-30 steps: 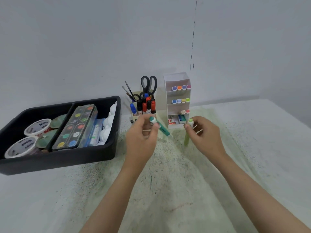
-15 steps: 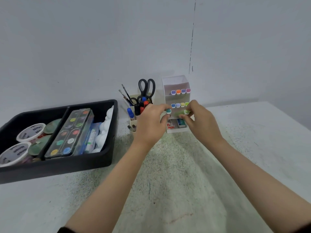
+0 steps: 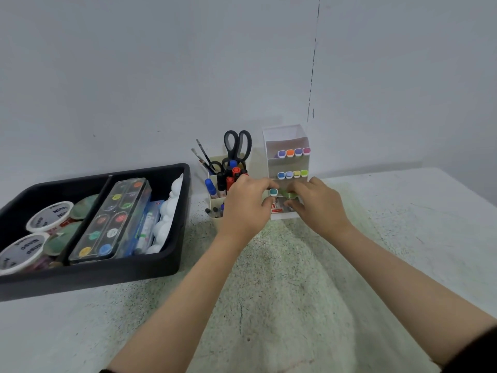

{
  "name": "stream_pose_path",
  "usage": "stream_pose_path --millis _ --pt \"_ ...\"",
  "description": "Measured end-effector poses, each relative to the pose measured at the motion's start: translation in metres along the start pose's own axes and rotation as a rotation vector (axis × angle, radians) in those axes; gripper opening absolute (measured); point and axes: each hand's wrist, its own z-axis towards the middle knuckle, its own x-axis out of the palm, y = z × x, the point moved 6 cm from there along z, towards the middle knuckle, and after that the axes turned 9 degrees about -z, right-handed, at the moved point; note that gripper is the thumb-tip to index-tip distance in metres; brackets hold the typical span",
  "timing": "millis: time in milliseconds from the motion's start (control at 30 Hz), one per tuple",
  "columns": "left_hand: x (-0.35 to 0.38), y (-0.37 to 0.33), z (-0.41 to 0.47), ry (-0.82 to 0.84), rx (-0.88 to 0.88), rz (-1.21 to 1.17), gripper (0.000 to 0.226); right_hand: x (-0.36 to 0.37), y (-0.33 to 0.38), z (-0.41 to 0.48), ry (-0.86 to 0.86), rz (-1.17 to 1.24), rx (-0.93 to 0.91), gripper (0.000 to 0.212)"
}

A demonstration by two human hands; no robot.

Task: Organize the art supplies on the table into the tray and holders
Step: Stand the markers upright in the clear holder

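Head view, centre of the frame: both hands meet at the front of the white tiered marker holder, which stands on the desk against the wall. The left hand has its grip clamped on a teal-capped marker, thumb below and fingers curled over it, the cap showing at the left end of the third shelf from the top. The right hand pinches a green marker just beside the teal one, at the same shelf; how far either marker sits inside the shelf is hidden by the fingers, so that part is only likely. The two shelves above each carry a row of four coloured caps.

Just left of this holder a beige pen cup holds scissors, brushes and red, blue and black pens. At the left of the frame a black tray holds a watercolour palette, two lidded white tubs and a white moulded piece along its right wall.
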Motion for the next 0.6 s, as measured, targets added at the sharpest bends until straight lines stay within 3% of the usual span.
stream_pose_path --millis 233,467,600 --pt "0.001 0.003 0.001 -0.023 0.027 0.006 0.022 0.002 -0.002 -0.006 0.036 0.054 -0.030 0.021" --pt "0.005 0.004 0.004 -0.018 0.013 0.015 0.022 0.003 0.003 0.001 0.031 -0.088 -0.116 0.022" --pt "0.006 0.004 0.005 -0.014 0.005 0.011 0.021 0.010 0.000 0.000 0.093 -0.086 -0.063 0.021"
